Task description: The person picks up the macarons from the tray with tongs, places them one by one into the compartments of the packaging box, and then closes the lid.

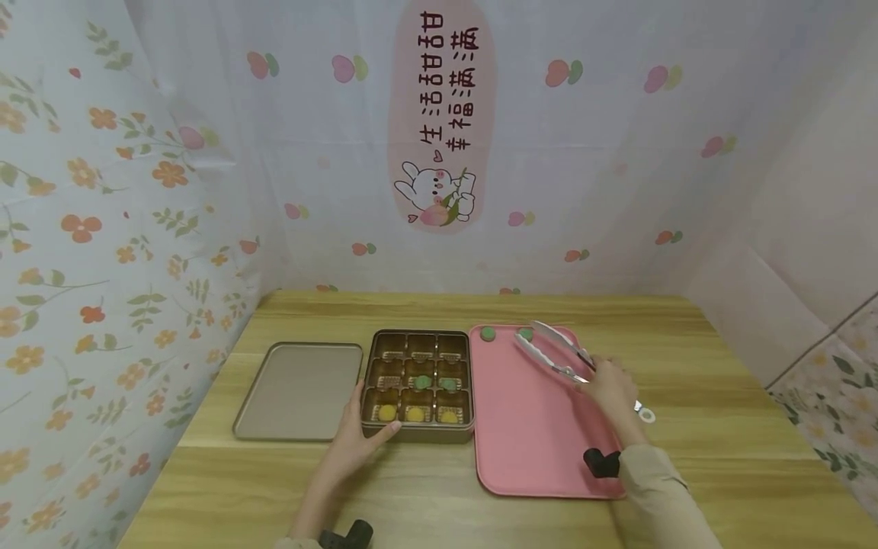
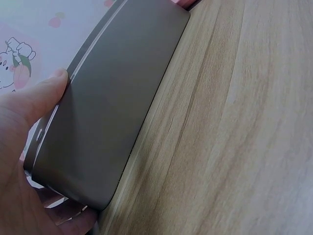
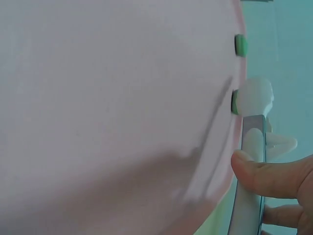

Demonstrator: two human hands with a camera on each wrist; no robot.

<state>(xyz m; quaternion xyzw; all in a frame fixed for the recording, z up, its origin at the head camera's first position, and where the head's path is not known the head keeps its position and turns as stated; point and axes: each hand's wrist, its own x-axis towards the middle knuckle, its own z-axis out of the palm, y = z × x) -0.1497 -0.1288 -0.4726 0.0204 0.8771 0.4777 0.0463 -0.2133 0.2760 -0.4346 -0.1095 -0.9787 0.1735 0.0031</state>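
Observation:
My left hand holds the front left corner of a bronze box, thumb on its front rim, fingers along the left side. The box has nine compartments with clear liners. Yellow round pieces lie in the front row; green pieces sit in the middle and right of the middle row. In my right hand are metal tongs with white tips, gripped by the arms. The tips stand apart around a green piece at the back of a pink tray, partly covering it in the right wrist view.
Another green piece lies in the tray's back left corner. A flat bronze lid is on the wooden table left of the box. The tray stands right beside the box. Patterned cloth hangs behind and at the sides.

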